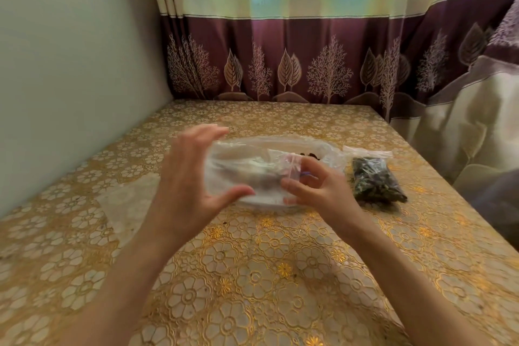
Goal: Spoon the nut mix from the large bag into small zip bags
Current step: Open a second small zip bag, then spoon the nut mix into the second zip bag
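Both my hands hold a small clear zip bag (238,171) up over the middle of the table. My left hand (188,177) grips its left side between thumb and curved fingers. My right hand (317,188) pinches the bag's red zip edge on the right. The view is blurred, and the small bag looks empty. Behind it lies the large clear bag (314,149), with a few dark pieces of nut mix (309,155) showing near its mouth. A small zip bag filled with dark nut mix (376,180) lies flat to the right. No spoon shows clearly.
The table (252,275) has a gold floral cover. More clear plastic (126,205) lies flat at the left. A wall runs along the left side, a curtain hangs at the back, and draped fabric (463,126) crowds the right edge.
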Available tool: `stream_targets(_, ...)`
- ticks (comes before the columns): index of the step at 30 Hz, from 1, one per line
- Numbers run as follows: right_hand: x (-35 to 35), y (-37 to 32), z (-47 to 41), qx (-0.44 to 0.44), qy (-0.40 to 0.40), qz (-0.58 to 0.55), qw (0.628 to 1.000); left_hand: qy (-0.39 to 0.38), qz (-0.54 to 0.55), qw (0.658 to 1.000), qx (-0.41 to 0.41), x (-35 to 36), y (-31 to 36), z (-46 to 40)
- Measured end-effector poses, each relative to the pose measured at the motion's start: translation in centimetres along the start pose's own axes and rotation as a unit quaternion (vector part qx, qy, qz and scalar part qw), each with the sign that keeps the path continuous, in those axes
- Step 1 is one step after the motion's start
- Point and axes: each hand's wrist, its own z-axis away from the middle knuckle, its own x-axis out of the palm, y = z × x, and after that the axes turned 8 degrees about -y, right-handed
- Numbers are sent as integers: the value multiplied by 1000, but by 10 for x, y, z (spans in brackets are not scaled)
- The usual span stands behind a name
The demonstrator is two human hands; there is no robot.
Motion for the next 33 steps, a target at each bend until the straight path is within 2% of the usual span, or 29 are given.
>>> stream_targets(2,4,-3,-2,5,-24,14,1000,-90,-127,986,64,5,3,-9)
stream_targets(3,6,-6,-3,5,-38,21,999,-128,-158,976,74,9,5,-12)
stream_targets(5,9,-11,-5,0,-59,27,998,-184,-180,963,78,16,4,-17)
stream_targets(7,10,-15,-7,-7,-66,14,998,-202,-173,961,78,21,0,-20)
stream_targets(12,11,-22,-10,-22,-78,-13,997,-144,-141,976,85,23,-5,-23)
stream_targets(14,8,-23,-11,-44,-32,4,999,-140,-117,981,72,20,-9,-23)
stream_targets(16,-1,-20,-12,-79,56,99,990,-137,-91,985,51,17,-14,-23)
stream_targets(17,-6,-17,-13,-90,106,179,974,-132,-78,987,41,16,-17,-24)
stream_targets(19,-18,-8,-14,-76,189,345,916,-116,-53,992,17,15,-22,-23)
stream_targets(20,-23,-2,-14,-50,210,403,890,-105,-42,994,6,15,-24,-23)
stream_targets(22,-30,10,-14,16,211,455,865,-88,-19,996,-13,17,-28,-18)
stream_targets(24,-32,19,-15,54,191,445,873,-87,-1,996,-26,20,-30,-13)
stream_targets(28,-32,28,-17,69,173,385,904,-74,9,997,-28,23,-35,-8)
stream_targets(33,-35,32,-20,55,184,335,922,-50,32,997,-50,26,-43,-3)
